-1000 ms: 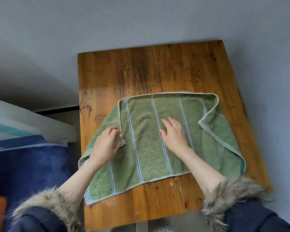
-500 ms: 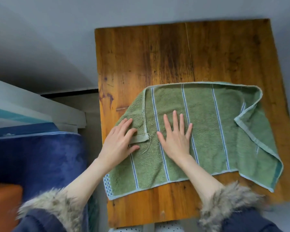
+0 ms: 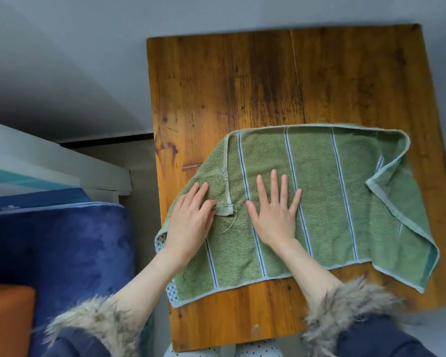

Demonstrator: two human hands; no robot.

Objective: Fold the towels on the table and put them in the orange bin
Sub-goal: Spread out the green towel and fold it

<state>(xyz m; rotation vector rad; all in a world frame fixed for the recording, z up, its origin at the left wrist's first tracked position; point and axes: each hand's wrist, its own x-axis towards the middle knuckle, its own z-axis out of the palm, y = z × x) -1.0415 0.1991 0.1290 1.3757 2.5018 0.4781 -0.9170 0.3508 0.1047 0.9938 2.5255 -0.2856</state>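
Worn wooden table (image 3: 242, 81) bearing green towel (image 3: 319, 202), against grey wall (image 3: 88, 47).

You have a worn, dark-stained wooden surface (image 3: 242, 81) against a plain grey wall (image 3: 88, 47); a blue plush blanket (image 3: 62, 240) and white boards (image 3: 49, 161) lie left.

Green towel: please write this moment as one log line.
green towel half-folded on table | left hand flat on it | right hand flat on it
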